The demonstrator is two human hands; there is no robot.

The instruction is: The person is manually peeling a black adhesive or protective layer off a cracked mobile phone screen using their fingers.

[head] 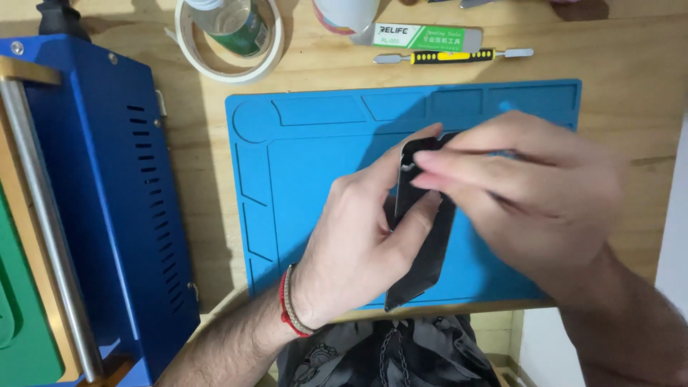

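both hands, left (358,244) and right (530,193), grasp a black phone (423,251) over the blue mat (315,158), green-labelled packet (428,36) beyond

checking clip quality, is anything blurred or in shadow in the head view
Head view: the right hand is smeared by motion blur, the left hand sharper; the hands cast a soft shadow on the blue mat around the dark flat part; the wooden table is evenly lit, with no harsh glare.

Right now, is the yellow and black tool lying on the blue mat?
No, the yellow and black tool lies on the bare wooden table, beyond the far edge of the blue mat.
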